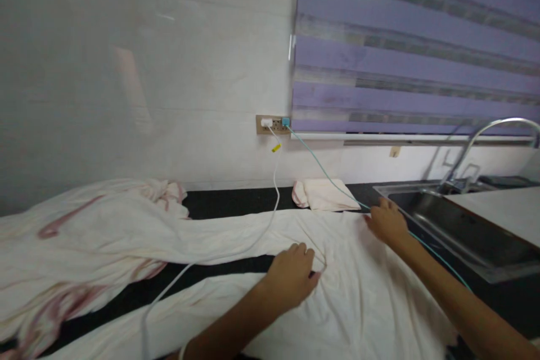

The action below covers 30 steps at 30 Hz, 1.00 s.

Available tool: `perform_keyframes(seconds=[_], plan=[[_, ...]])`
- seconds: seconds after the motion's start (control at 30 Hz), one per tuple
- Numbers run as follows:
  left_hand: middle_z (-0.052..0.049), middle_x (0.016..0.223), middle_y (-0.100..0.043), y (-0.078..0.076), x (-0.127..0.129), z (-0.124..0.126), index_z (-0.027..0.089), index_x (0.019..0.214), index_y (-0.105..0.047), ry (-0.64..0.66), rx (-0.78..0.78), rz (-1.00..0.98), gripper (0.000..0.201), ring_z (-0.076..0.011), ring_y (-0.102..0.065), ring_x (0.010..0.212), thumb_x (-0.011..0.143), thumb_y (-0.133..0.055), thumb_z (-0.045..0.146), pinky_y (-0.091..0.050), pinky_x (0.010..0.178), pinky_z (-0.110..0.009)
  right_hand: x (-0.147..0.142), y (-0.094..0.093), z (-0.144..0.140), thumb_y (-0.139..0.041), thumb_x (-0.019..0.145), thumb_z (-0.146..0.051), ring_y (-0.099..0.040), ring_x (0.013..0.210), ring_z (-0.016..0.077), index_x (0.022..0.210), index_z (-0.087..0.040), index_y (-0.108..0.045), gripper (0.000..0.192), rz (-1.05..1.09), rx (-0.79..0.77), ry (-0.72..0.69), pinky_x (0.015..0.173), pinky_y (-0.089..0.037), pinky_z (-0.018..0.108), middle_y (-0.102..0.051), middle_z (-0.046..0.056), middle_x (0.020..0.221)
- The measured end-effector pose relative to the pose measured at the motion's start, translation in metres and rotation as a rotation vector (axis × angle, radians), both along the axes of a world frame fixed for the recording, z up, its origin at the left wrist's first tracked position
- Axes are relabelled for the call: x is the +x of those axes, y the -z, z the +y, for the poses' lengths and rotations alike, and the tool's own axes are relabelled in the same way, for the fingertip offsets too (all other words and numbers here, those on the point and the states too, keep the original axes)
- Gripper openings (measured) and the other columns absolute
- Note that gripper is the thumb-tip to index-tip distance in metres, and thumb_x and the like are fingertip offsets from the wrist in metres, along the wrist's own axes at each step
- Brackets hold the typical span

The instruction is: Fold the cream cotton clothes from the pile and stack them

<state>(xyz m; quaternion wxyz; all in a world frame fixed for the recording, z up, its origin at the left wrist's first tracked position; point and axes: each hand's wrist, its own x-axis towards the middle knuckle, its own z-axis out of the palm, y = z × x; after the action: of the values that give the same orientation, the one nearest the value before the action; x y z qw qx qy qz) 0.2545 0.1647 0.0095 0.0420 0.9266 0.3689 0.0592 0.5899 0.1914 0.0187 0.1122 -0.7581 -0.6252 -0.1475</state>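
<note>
A pair of white trousers [354, 292] lies spread over the dark counter, both legs stretching left. My left hand [293, 275] rests on the cloth where the legs meet, its fingers bent downward and the thumb apart from them. Creases run through the fabric beside that thumb. At the upper right edge of the trousers, my right hand [386, 222] has its fingers closed on the cloth; its fingertips are partly hidden. A teal cord [320, 166] passes at this hand. The white cable [276, 185] runs down across the trouser legs.
A heap of white cloth with pinkish-red trim [105, 219] lies at left. Behind the trousers is a folded pale cloth [327, 194]. A steel sink [455, 225] with a curved faucet [468, 143] stands right. Both cords plug into the wall socket [276, 125], beside a purple striped blind [405, 56].
</note>
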Motion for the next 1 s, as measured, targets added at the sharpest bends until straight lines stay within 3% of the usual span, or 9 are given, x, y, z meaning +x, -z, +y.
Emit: perform_keyframes(seconds=[0.07, 0.13, 0.23, 0.3, 0.43, 0.6, 0.77, 1.0], plan=[[-0.012, 0.111, -0.067, 0.006, -0.011, 0.011, 0.018, 0.108, -0.060, 0.027, -0.020, 0.018, 0.025, -0.0298, -0.065, 0.103, 0.098, -0.049, 0.039, -0.055, 0.084, -0.042, -0.047, -0.008, 0.015, -0.048, 0.099, -0.044, -0.058, 0.112, 0.0352, 0.095, -0.011, -0.076, 0.044, 0.005, -0.004, 0.032, 0.092, -0.046, 0.045, -0.062, 0.026, 0.121], [-0.011, 0.108, -0.068, 0.015, -0.018, 0.014, 0.019, 0.106, -0.060, 0.075, -0.012, 0.029, 0.023, -0.0282, -0.066, 0.100, 0.100, -0.046, 0.035, -0.055, 0.081, -0.040, -0.097, -0.008, 0.030, -0.047, 0.100, -0.047, -0.062, 0.102, 0.0295, 0.095, -0.012, -0.076, 0.045, 0.049, -0.035, -0.067, 0.087, -0.047, 0.040, -0.064, 0.022, 0.114], [-0.010, 0.105, -0.067, 0.022, -0.028, 0.014, 0.020, 0.102, -0.060, 0.122, 0.029, 0.008, 0.024, -0.0265, -0.065, 0.096, 0.102, -0.039, 0.033, -0.054, 0.078, -0.037, -0.155, 0.006, 0.049, -0.055, 0.097, -0.053, -0.063, 0.091, 0.0233, 0.099, -0.017, -0.073, 0.041, 0.217, -0.068, -0.199, 0.080, -0.046, 0.033, -0.068, 0.016, 0.101], [-0.009, 0.105, -0.067, 0.020, -0.040, 0.021, 0.021, 0.101, -0.059, 0.107, 0.034, -0.034, 0.022, -0.0247, -0.064, 0.096, 0.103, -0.040, 0.032, -0.053, 0.079, -0.036, -0.175, 0.020, 0.055, -0.055, 0.097, -0.052, -0.062, 0.083, 0.0195, 0.102, -0.018, -0.070, 0.038, 0.270, -0.093, -0.247, 0.074, -0.044, 0.029, -0.069, 0.011, 0.091], [-0.007, 0.116, -0.063, 0.009, -0.080, 0.051, 0.022, 0.112, -0.059, -0.002, 0.071, -0.155, 0.018, -0.0239, -0.058, 0.111, 0.100, -0.051, 0.032, -0.048, 0.095, -0.036, -0.172, 0.038, 0.056, -0.056, 0.096, -0.047, -0.060, 0.076, 0.0162, 0.101, -0.017, -0.064, 0.032, 0.402, -0.139, -0.458, 0.070, -0.042, 0.027, -0.069, 0.006, 0.085], [-0.005, 0.117, -0.061, 0.006, -0.119, 0.076, 0.024, 0.112, -0.062, -0.002, 0.021, -0.135, 0.024, -0.0250, -0.054, 0.116, 0.094, -0.063, 0.040, -0.044, 0.102, -0.037, -0.143, 0.035, 0.052, -0.065, 0.086, -0.044, -0.055, 0.067, 0.0146, 0.087, -0.020, -0.058, 0.025, 0.530, -0.242, -0.599, 0.063, -0.040, 0.026, -0.066, 0.001, 0.078], [-0.004, 0.112, -0.061, 0.001, -0.117, 0.073, 0.024, 0.108, -0.062, 0.086, 0.030, -0.148, 0.019, -0.0205, -0.056, 0.107, 0.104, -0.044, 0.032, -0.044, 0.096, -0.032, -0.138, 0.036, 0.052, -0.057, 0.089, -0.031, -0.055, 0.071, 0.0157, 0.076, -0.020, -0.057, 0.017, 0.408, -0.296, -0.680, 0.067, -0.039, 0.028, -0.063, 0.003, 0.076], [-0.006, 0.111, -0.065, -0.007, -0.107, 0.067, 0.023, 0.113, -0.060, -0.028, 0.153, -0.328, 0.035, -0.0191, -0.059, 0.105, 0.109, -0.027, 0.036, -0.045, 0.092, -0.029, -0.137, 0.048, 0.054, -0.049, 0.096, -0.032, -0.057, 0.086, 0.0185, 0.088, -0.018, -0.062, 0.021, 0.314, -0.213, -0.603, 0.081, -0.044, 0.031, -0.064, 0.008, 0.093]])
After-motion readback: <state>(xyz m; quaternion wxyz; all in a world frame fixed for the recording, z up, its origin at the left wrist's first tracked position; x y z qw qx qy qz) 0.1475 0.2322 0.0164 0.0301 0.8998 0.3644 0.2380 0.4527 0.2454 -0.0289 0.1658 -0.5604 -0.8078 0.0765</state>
